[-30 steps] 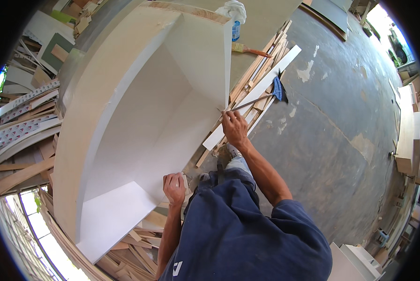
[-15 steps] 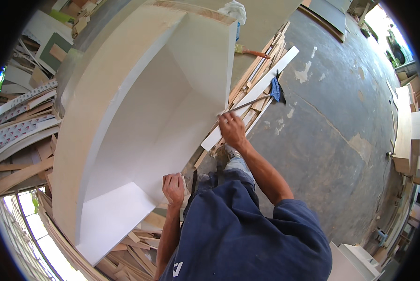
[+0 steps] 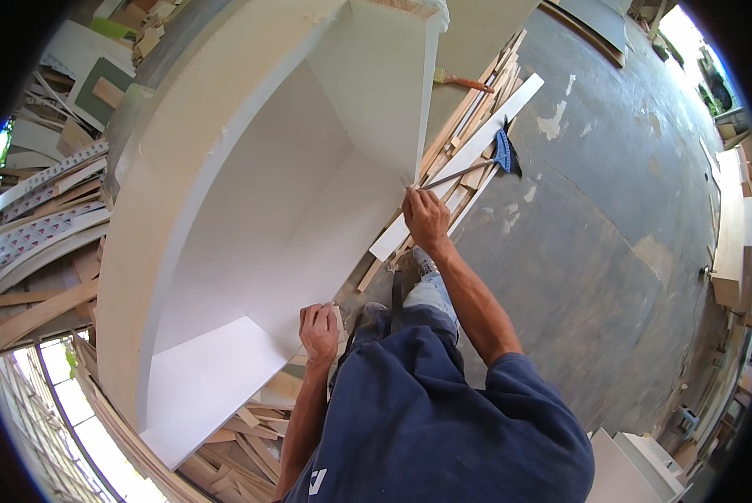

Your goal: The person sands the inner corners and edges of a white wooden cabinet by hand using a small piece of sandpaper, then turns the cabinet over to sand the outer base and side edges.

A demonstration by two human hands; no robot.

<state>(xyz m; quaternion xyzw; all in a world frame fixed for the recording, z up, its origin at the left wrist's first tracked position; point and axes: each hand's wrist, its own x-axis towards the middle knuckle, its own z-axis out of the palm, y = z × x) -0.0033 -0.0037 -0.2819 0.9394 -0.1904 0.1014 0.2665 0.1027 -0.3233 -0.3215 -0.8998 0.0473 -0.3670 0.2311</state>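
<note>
A large white curved cabinet shell (image 3: 267,201) stands open-sided in front of me, on the left. At its near edge my left hand (image 3: 319,333) is closed, fingers curled at the rim; what they grip is hidden. My right hand (image 3: 427,220) is closed in a pinch by the panel's lower corner. A tiny pale bit shows at its fingertips, too small to name. Just beyond that hand, a blue-headed broom (image 3: 502,152) lies across wooden strips, its handle running toward my fingers, apparently behind them.
Stacked wooden strips (image 3: 468,117) and a white board (image 3: 493,134) lie on the grey floor beside the cabinet. A paintbrush (image 3: 464,81) with a reddish handle rests farther off. Wood offcuts (image 3: 242,444) lie beneath the cabinet's near end; curved panels (image 3: 49,222) are piled at left.
The view has shifted slightly. Both hands stay by the cabinet's near edge, still closed, with the right hand slightly higher in the picture.
</note>
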